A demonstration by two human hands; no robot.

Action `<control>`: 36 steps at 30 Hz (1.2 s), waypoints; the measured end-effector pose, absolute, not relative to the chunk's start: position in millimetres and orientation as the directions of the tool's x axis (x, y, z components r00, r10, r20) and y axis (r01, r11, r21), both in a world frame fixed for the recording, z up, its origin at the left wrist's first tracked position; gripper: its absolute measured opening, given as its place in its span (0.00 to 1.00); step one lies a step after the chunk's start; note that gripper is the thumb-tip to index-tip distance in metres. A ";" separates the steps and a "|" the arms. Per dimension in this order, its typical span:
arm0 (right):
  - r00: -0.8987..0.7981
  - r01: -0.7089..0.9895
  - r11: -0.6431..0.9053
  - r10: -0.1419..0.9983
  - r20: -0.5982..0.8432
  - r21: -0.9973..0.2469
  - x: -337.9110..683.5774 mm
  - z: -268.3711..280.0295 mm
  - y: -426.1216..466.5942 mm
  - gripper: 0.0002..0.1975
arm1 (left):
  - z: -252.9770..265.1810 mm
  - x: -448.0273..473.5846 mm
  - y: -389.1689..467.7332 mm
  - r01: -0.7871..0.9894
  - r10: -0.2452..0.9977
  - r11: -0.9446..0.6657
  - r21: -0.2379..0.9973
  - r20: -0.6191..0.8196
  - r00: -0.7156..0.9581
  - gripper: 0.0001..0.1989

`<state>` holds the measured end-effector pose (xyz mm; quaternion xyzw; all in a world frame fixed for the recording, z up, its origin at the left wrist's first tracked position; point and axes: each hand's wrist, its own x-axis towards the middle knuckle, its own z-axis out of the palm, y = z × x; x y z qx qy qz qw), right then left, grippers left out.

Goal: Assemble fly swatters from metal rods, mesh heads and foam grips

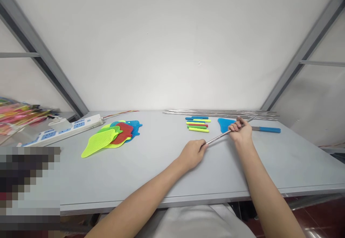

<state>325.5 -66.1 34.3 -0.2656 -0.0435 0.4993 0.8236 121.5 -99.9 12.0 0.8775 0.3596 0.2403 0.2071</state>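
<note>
My left hand [192, 153] is closed around the lower end of a thin metal rod [219, 136]. Further up, my right hand [240, 130] grips the same rod, which slants up to the right above the table. Behind my right hand lies a fly swatter with a blue mesh head [224, 125] and a blue handle [269, 129]; my hand hides part of it. Left of it, several coloured plastic handles [198, 127] lie side by side in blue, yellow, red and green.
Several metal rods [188, 111] lie along the back of the grey table [161, 173]. Overlapping fly swatter heads [101, 141] in yellow, green, red and blue lie at left. Beyond them is a white power strip [88, 122] with plugs. Grey frame posts [299, 51] rise at both sides.
</note>
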 end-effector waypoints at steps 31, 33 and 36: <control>0.460 -0.841 0.422 0.887 -0.038 -0.339 304.2 18.4 -71.5 0.16 | 13.8 109.2 -88.6 0.625 0.785 -0.571 0.532 0.132 0.605 0.17; 0.453 -0.844 0.418 0.891 -0.030 -0.336 302.2 17.6 -71.8 0.16 | 12.8 108.6 -86.5 0.611 0.789 -0.558 0.562 0.133 0.599 0.17; 0.445 -0.849 0.414 0.895 -0.024 -0.330 298.6 17.5 -72.5 0.16 | 11.1 107.8 -83.5 0.583 0.794 -0.538 0.609 0.135 0.592 0.16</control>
